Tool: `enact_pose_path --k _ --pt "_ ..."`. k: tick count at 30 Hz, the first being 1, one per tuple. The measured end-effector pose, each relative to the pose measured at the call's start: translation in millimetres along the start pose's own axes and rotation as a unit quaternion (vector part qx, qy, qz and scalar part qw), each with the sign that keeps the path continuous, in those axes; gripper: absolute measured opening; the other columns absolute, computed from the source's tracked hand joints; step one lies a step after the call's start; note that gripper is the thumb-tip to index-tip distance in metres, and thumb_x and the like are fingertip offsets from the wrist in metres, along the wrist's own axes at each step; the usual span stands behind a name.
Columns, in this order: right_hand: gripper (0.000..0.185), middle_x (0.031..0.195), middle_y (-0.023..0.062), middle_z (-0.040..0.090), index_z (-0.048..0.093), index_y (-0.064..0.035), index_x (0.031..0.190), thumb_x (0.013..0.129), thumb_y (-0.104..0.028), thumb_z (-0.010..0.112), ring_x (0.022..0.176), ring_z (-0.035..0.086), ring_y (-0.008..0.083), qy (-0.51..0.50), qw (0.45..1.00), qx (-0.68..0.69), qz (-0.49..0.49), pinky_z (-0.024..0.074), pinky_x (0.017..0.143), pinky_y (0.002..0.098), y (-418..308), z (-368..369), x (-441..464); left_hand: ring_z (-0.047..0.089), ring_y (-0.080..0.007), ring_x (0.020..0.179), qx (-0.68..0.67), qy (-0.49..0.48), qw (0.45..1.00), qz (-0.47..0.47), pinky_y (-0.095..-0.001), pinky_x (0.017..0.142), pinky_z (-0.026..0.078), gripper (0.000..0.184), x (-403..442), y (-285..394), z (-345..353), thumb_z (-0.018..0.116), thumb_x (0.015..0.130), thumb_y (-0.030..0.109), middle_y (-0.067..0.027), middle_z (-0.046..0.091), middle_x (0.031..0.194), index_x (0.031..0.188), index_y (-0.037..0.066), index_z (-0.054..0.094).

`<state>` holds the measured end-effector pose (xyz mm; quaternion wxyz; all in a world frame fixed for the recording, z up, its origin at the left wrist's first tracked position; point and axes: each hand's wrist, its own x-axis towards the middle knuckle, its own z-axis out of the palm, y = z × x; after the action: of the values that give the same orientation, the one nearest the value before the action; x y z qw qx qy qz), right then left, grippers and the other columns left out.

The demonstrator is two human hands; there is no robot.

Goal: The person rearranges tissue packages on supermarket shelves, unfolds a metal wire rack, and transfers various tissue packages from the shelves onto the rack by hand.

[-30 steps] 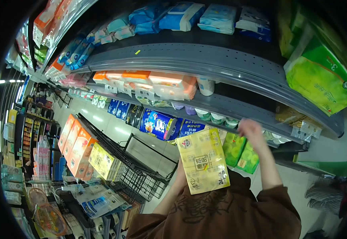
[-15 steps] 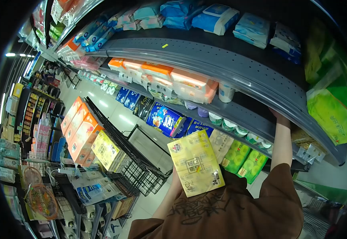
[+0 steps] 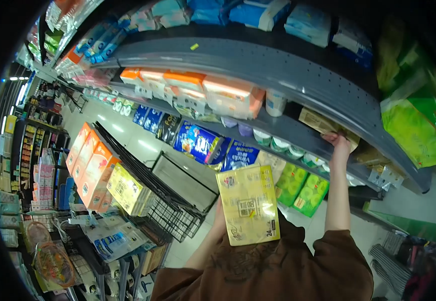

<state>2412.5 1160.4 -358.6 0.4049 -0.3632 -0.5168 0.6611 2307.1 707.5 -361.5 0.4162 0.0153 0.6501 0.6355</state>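
Note:
A yellow pack of tissues [image 3: 249, 205] marked 24 stands upright in front of my chest. My left forearm reaches up behind it; the left hand itself is hidden by the pack, which it supports. My right hand [image 3: 339, 143] is at the front of the middle shelf, its fingers closed around the near side of a brown tissue pack [image 3: 323, 120]. The upper shelf partly covers that pack. Further right on the same shelf lie other brown packs [image 3: 373, 155], partly in shadow.
A black wire shopping cart [image 3: 173, 215] stands to the left, holding orange tissue packs [image 3: 95, 170] and a yellow pack [image 3: 124, 188]. Orange packs [image 3: 233, 95] line the middle shelf [image 3: 298, 133]. Green packs [image 3: 310, 195] sit low down. A bright green bag [image 3: 413, 130] is at right.
My right hand has come out from deep in the shelf to its front, bringing the brown tissue pack into view. The yellow pack is turned more upright. The view has shifted slightly.

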Motion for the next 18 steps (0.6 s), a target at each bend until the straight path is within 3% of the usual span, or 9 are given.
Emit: enact_pose_path --k 2,4,6,7,10,12,14,15,18 --pt "0.048 0.076 0.0163 0.07 0.066 0.0057 0.075 0.102 -0.029 0.047 0.086 0.069 0.0278 0.045 0.999 -0.007 0.011 0.0487 0.092 0.0383 -30.8 22.6 -59.9 0.063 -0.0173 0.106 -0.056 -0.025 0.998 -0.017 -0.0309 0.086 0.055 0.043 2.8 -16.0 -7.9 0.055 0.102 0.024 -0.012 0.059 0.124 0.137 0.002 0.045" --pt "0.051 0.074 0.0163 0.07 0.067 0.0074 0.074 0.103 -0.029 0.045 0.084 0.068 0.0274 0.019 0.999 -0.033 -0.031 0.0463 0.092 0.0404 -41.1 26.1 -114.1 0.063 -0.0173 0.105 -0.077 -0.048 0.996 -0.023 -0.0312 0.086 0.056 0.043 1.1 -17.9 -6.5 0.054 0.102 0.024 -0.0123 0.059 0.124 0.137 0.001 0.045" --pt "0.042 0.069 0.015 0.067 0.064 0.0048 0.079 0.103 -0.025 0.048 0.074 0.066 0.0264 0.027 0.999 0.017 -0.022 0.0511 0.081 0.0424 -57.4 34.1 -172.5 0.063 -0.0173 0.105 -0.057 -0.07 0.996 -0.019 -0.0316 0.086 0.056 0.043 -8.7 -2.9 -5.3 0.053 0.102 0.024 -0.0125 0.059 0.123 0.136 0.0 0.045" --pt "0.041 0.069 0.0151 0.067 0.064 0.006 0.079 0.102 -0.025 0.049 0.069 0.066 0.0262 0.009 0.999 0.028 -0.013 0.0521 0.076 0.0406 -64.4 29.1 -199.0 0.063 -0.0173 0.105 0.021 -0.083 0.996 0.038 -0.0312 0.086 0.055 0.042 -5.7 -14.2 -12.4 0.05 0.104 0.027 -0.0125 0.059 0.123 0.135 -0.001 0.045" --pt "0.041 0.065 0.0151 0.067 0.065 0.0066 0.076 0.1 -0.025 0.052 0.057 0.063 0.0232 -0.04 0.997 0.043 0.044 0.0516 0.062 0.0347 -87.2 19.4 -263.9 0.062 -0.0167 0.106 0.056 -0.083 0.994 0.051 -0.0308 0.087 0.054 0.046 -4.1 -17.8 -33.9 0.047 0.106 0.032 -0.0125 0.058 0.125 0.137 -0.001 0.045" --pt "0.042 0.063 0.0146 0.067 0.064 0.0049 0.072 0.099 -0.025 0.053 0.051 0.06 0.0198 -0.097 0.992 0.037 0.066 0.0496 0.055 0.0303 -101.7 14.2 -288.8 0.059 -0.0156 0.109 -0.032 -0.098 0.994 0.044 -0.0312 0.09 0.052 0.05 -2.3 -31.0 -48.9 0.043 0.107 0.038 -0.0116 0.059 0.125 0.14 0.0 0.042" --pt "0.042 0.062 0.0104 0.065 0.063 0.0023 0.069 0.099 -0.024 0.054 0.05 0.057 0.0161 -0.196 0.98 0.019 0.0 0.045 0.054 0.0271 -105.1 32.6 -289.5 0.058 -0.0148 0.111 0.056 -0.063 0.988 0.132 -0.0309 0.094 0.049 0.051 -12.0 -30.0 -60.6 0.042 0.107 0.039 -0.0104 0.059 0.125 0.143 0.001 0.041" --pt "0.042 0.062 0.007 0.063 0.062 0.0006 0.067 0.099 -0.024 0.055 0.05 0.054 0.0134 -0.266 0.963 0.003 -0.037 0.0411 0.052 0.0252 -106.4 43.5 -286.8 0.057 -0.0147 0.112 0.04 -0.044 0.99 0.125 -0.0307 0.095 0.048 0.051 -20.5 -25.1 -68.1 0.042 0.108 0.039 -0.01 0.059 0.125 0.143 0.002 0.04" --pt "0.034 0.063 0.0019 0.056 0.054 0.0024 0.062 0.094 -0.009 0.058 0.056 0.049 0.0106 -0.29 0.939 -0.177 0.045 0.0341 0.053 0.0271 -80.1 83.5 -301.2 0.055 -0.0152 0.115 -0.133 0.009 0.991 0.014 -0.0302 0.099 0.044 0.051 -51.3 -0.1 -86.5 0.041 0.108 0.039 -0.0092 0.058 0.127 0.145 0.004 0.039"
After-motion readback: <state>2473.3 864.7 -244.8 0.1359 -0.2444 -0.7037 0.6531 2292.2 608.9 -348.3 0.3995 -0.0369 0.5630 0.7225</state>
